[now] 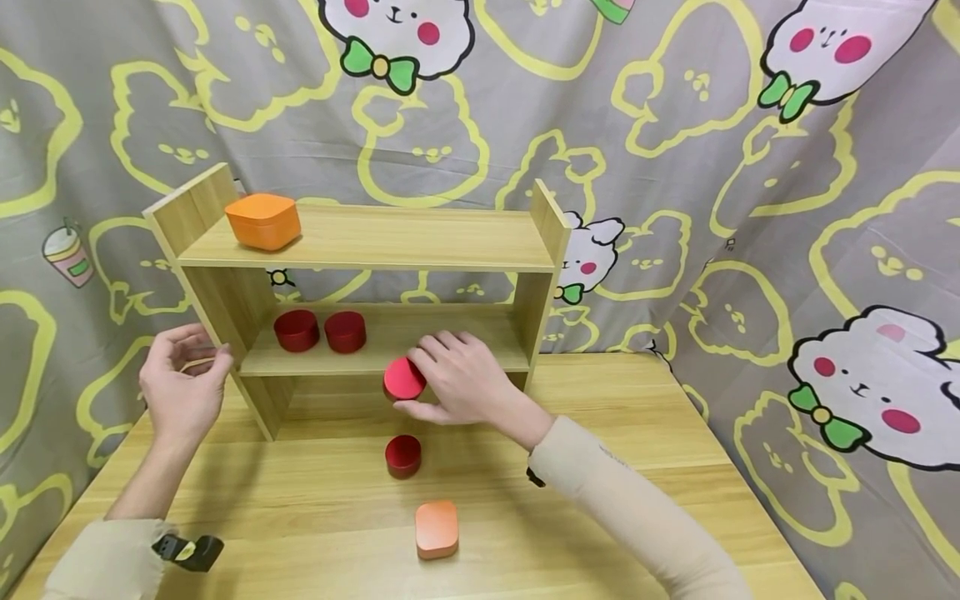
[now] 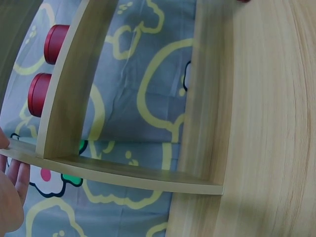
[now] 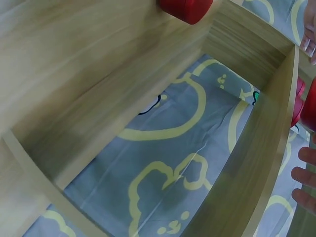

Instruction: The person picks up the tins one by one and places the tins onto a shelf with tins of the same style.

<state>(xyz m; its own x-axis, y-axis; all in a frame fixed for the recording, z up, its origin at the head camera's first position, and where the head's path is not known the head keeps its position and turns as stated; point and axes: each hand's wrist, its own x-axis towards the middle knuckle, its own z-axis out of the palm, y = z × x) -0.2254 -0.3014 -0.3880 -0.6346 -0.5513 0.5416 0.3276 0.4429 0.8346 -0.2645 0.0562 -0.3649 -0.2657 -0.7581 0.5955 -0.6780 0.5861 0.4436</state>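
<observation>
A two-tier wooden shelf point(image 1: 420, 237) stands on the table. My left hand point(image 1: 183, 383) grips its left side panel point(image 2: 123, 178), thumb on one face and fingers on the other, as the left wrist view shows. My right hand point(image 1: 468, 379) holds a red round box point(image 1: 403, 379) between thumb and fingers, in front of the middle board's edge. In the right wrist view, that held box point(image 3: 310, 106) is cut off by the frame edge. Two dark red round boxes, one point(image 1: 296, 331) left of the other point(image 1: 345, 332), sit on the middle board's left part.
An orange rounded-square box point(image 1: 264, 222) stands on the top board at the left. On the table point(image 1: 600, 500) before the shelf are another red round box point(image 1: 403, 456) and, nearer, a light orange rounded-square box point(image 1: 437, 528). A patterned curtain point(image 1: 675, 208) hangs behind.
</observation>
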